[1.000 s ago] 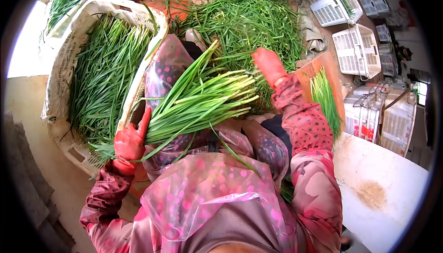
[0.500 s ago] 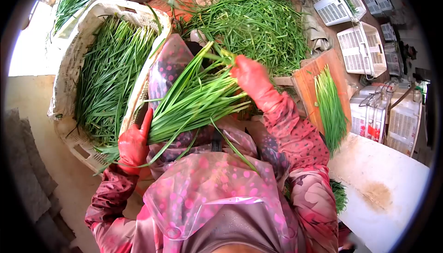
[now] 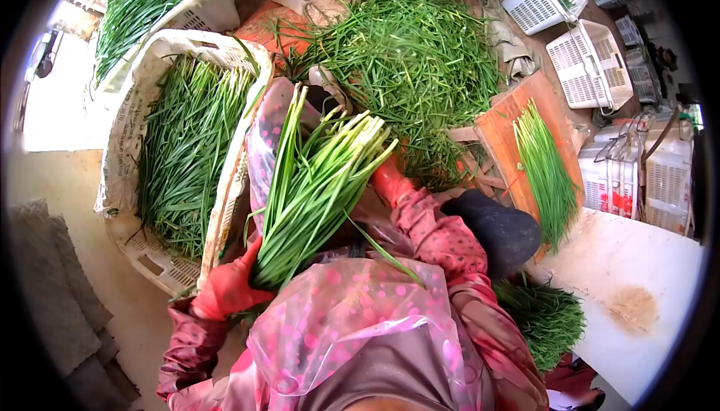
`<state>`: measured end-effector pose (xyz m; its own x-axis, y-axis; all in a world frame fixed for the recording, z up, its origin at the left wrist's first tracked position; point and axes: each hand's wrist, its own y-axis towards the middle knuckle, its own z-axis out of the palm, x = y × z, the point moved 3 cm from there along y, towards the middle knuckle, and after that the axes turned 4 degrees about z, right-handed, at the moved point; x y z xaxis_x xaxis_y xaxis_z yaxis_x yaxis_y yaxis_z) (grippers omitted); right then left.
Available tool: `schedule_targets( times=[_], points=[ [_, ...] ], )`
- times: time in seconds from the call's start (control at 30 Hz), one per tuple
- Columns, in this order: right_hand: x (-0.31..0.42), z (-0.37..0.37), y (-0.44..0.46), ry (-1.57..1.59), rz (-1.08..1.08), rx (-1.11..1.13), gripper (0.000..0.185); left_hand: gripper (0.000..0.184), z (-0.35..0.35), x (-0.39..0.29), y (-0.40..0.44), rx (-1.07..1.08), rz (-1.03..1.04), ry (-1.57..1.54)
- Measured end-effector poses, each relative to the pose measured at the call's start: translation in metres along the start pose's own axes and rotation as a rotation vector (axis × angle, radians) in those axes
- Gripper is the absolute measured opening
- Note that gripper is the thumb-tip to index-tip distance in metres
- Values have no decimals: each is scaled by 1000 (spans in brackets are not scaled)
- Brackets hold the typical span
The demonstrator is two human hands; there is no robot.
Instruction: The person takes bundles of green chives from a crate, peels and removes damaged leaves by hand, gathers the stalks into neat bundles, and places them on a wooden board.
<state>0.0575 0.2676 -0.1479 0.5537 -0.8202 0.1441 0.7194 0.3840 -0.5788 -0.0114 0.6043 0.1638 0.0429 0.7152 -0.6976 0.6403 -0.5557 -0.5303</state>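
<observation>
A bunch of green chives (image 3: pixel 319 193) lies slanted over my lap, its pale cut ends up and to the right. My left hand (image 3: pixel 234 285), in a red glove, is closed round the leafy lower end. My right hand (image 3: pixel 388 181), gloved in red too, holds the bunch from its right side near the stem ends; its fingers are hidden behind the stems. One loose leaf (image 3: pixel 386 252) trails over the clear pink-dotted apron (image 3: pixel 352 298). To the left stands a lined white basket (image 3: pixel 112 163) full of chives.
A wide heap of loose chives (image 3: pixel 427 58) lies ahead. A trimmed bunch (image 3: pixel 544 175) rests on an orange board (image 3: pixel 491 137) to the right, beside a white tabletop (image 3: pixel 622 283). More chives (image 3: pixel 544 321) sit below it. White crates (image 3: pixel 592 66) stand at the back and right.
My right hand has moved down and under the bunch, away from the stem tips. The bunch has tilted more upright, and my left hand has shifted lower and closed on its leafy end.
</observation>
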Motion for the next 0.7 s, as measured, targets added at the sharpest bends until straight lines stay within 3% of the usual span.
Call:
schedule_targets(
  times=[0.03, 0.1, 0.17, 0.23, 0.3, 0.4, 0.43, 0.5, 0.53, 0.57, 0.63, 0.7],
  points=[
    [7, 36, -3, 116, 54, 95, 43, 91, -35, -26, 2, 238, -76, 196],
    [20, 98, -21, 179, 94, 231, 44, 82, -83, 15, 23, 20, -107, -126],
    [31, 142, -40, 210, 120, 343, 45, 75, -108, -7, 72, -434, 156, 33],
    [35, 178, -54, 241, 133, 417, 47, 72, -101, -3, 131, -560, 255, -32],
    [36, 204, -59, 212, 94, 447, 48, 69, -83, -29, 172, -577, 497, 215],
    [40, 222, -74, -33, -79, 454, 51, 64, -59, -72, 195, -600, 604, 477],
    [45, 221, -76, 39, -76, 522, 51, 69, -47, -80, 196, -536, 618, 192],
    [55, 219, -85, 180, -76, 583, 52, 76, -34, -91, 185, -203, 302, -406],
    [61, 219, -92, 249, -85, 575, 53, 83, -22, -83, 185, -102, 300, -583],
    [61, 209, -98, 507, -35, 195, 46, 84, -5, -80, 183, -35, 300, -804],
    [76, 183, -94, -553, -569, 102, 42, 87, 13, -86, 171, 128, 191, -849],
    [79, 168, -84, -191, -363, 31, 35, 73, 21, -86, 162, 248, -19, -1073]
  ],
)
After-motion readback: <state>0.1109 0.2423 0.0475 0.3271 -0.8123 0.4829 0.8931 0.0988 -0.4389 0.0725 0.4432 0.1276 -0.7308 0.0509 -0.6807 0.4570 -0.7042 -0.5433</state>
